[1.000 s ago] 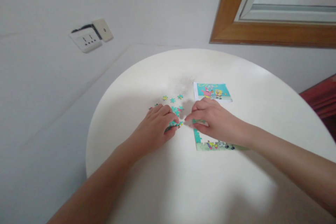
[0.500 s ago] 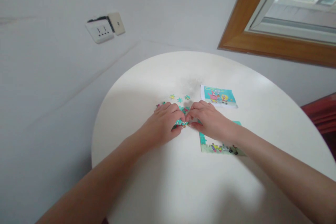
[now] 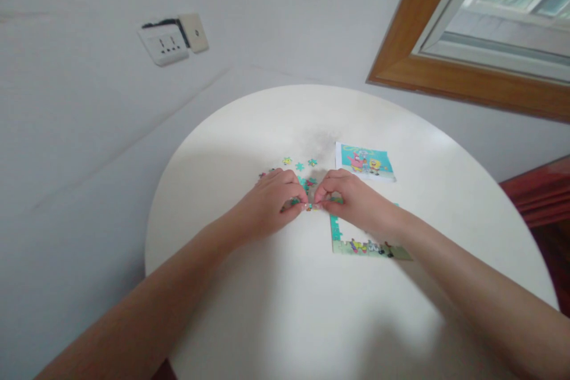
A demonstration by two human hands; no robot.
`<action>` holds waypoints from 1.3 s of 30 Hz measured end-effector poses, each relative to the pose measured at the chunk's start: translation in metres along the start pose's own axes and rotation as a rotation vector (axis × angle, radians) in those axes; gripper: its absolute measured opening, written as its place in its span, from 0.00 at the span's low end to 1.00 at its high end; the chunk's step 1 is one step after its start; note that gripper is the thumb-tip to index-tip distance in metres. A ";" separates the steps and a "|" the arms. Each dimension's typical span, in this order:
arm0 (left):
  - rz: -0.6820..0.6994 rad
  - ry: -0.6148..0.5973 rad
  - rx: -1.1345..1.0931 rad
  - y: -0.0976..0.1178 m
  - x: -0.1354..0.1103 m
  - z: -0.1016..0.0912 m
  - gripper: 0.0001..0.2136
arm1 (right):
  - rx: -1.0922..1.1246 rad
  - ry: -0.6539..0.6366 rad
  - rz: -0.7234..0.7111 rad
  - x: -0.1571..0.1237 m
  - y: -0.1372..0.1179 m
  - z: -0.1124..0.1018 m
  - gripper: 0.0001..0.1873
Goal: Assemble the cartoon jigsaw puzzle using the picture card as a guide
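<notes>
Between the fingertips of both hands is a small jigsaw piece (image 3: 310, 206), pinched from either side. My left hand (image 3: 276, 197) is closed on its left edge, thumb against fingers. My right hand (image 3: 351, 196) grips its right edge the same way. Just behind the hands lie several loose jigsaw pieces (image 3: 300, 167), teal, yellow and pink, some of them hidden by my left hand. Under my right hand and forearm sits a partly assembled jigsaw puzzle (image 3: 371, 247), its border joined around a white middle; the forearm covers its upper right part.
A picture card (image 3: 365, 161) with cartoon figures lies behind my right hand. The round white table (image 3: 276, 309) stands against the wall, below a wall socket (image 3: 164, 44) and a wood-framed window (image 3: 463, 83). Red cloth (image 3: 534, 193) hangs at the right.
My hands have drawn slightly apart at the fingertips, and the small piece now shows between them. The whole view has shifted a little.
</notes>
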State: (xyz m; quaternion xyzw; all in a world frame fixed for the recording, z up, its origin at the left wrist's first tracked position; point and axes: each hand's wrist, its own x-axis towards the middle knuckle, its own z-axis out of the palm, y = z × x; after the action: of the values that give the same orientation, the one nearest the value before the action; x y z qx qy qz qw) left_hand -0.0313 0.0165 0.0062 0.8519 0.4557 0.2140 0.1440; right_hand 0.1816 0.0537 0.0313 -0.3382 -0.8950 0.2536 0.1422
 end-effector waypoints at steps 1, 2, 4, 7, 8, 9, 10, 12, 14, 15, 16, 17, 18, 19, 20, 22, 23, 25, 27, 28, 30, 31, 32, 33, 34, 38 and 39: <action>-0.004 0.000 -0.024 0.002 0.001 -0.001 0.07 | 0.054 -0.010 0.022 -0.002 -0.001 -0.004 0.05; -0.005 -0.001 -0.051 0.006 0.002 -0.003 0.08 | 0.109 -0.019 0.054 -0.004 -0.002 -0.009 0.05; 0.000 -0.004 -0.116 0.014 0.006 -0.007 0.09 | 0.210 -0.044 0.130 -0.010 -0.004 -0.019 0.05; 0.029 -0.014 -0.192 0.029 0.014 -0.012 0.09 | 0.310 -0.077 0.198 -0.023 -0.005 -0.034 0.09; 0.045 -0.017 -0.196 0.034 0.018 -0.013 0.09 | 0.330 -0.079 0.209 -0.028 -0.006 -0.038 0.09; 0.067 -0.020 -0.191 0.039 0.022 -0.014 0.09 | 0.343 -0.076 0.213 -0.034 -0.006 -0.043 0.10; 0.091 -0.021 -0.180 0.044 0.026 -0.014 0.09 | 0.353 -0.065 0.211 -0.041 -0.005 -0.046 0.10; 0.131 -0.023 -0.162 0.054 0.035 -0.013 0.09 | 0.365 -0.045 0.201 -0.053 -0.004 -0.052 0.09; 0.164 -0.017 -0.158 0.064 0.045 -0.009 0.09 | 0.377 -0.024 0.204 -0.065 -0.001 -0.056 0.09; 0.176 -0.010 -0.159 0.069 0.049 -0.005 0.08 | 0.387 -0.010 0.214 -0.071 0.002 -0.057 0.09; 0.182 -0.001 -0.160 0.073 0.053 -0.001 0.08 | 0.401 0.006 0.229 -0.076 0.005 -0.057 0.09; 0.182 0.006 -0.159 0.076 0.057 0.004 0.08 | 0.417 0.023 0.253 -0.080 0.009 -0.056 0.09; 0.175 0.012 -0.158 0.079 0.060 0.010 0.08 | 0.435 0.036 0.282 -0.084 0.013 -0.054 0.10; 0.162 0.021 -0.157 0.080 0.062 0.015 0.08 | 0.449 0.049 0.318 -0.087 0.017 -0.051 0.10; 0.145 0.034 -0.154 0.080 0.063 0.021 0.09 | 0.458 0.063 0.359 -0.090 0.022 -0.048 0.10; 0.117 0.076 -0.129 0.075 0.063 0.030 0.09 | 0.454 0.092 0.449 -0.095 0.030 -0.042 0.11; 0.109 0.098 -0.100 0.071 0.061 0.033 0.09 | 0.441 0.107 0.494 -0.096 0.033 -0.039 0.12; 0.117 0.093 -0.034 0.063 0.057 0.037 0.10 | 0.400 0.132 0.566 -0.098 0.038 -0.034 0.12; 0.143 0.043 0.000 0.057 0.054 0.038 0.11 | 0.363 0.142 0.595 -0.098 0.040 -0.031 0.12; 0.159 0.018 0.011 0.055 0.052 0.038 0.12 | 0.356 0.140 0.598 -0.098 0.040 -0.030 0.12; 0.184 -0.018 0.028 0.055 0.051 0.037 0.12 | 0.376 0.128 0.590 -0.097 0.041 -0.028 0.10; 0.191 -0.033 0.035 0.055 0.051 0.036 0.12 | 0.395 0.120 0.589 -0.097 0.042 -0.027 0.10; 0.194 -0.045 0.039 0.056 0.051 0.036 0.11 | 0.413 0.112 0.588 -0.097 0.043 -0.026 0.09; 0.199 -0.054 0.040 0.057 0.051 0.036 0.11 | 0.427 0.106 0.585 -0.097 0.044 -0.026 0.08; 0.207 -0.060 0.038 0.057 0.051 0.036 0.10 | 0.433 0.101 0.581 -0.098 0.044 -0.025 0.08; 0.260 -0.063 0.022 0.055 0.051 0.038 0.10 | 0.387 0.081 0.549 -0.099 0.045 -0.025 0.07; 0.273 -0.065 0.016 0.054 0.051 0.039 0.10 | 0.369 0.077 0.538 -0.099 0.045 -0.025 0.07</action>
State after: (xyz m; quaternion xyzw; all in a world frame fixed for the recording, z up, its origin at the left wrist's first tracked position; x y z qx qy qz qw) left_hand 0.0519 0.0274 0.0081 0.9135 0.3326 0.2004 0.1216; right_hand 0.2886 0.0246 0.0189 -0.5403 -0.7066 0.4271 0.1626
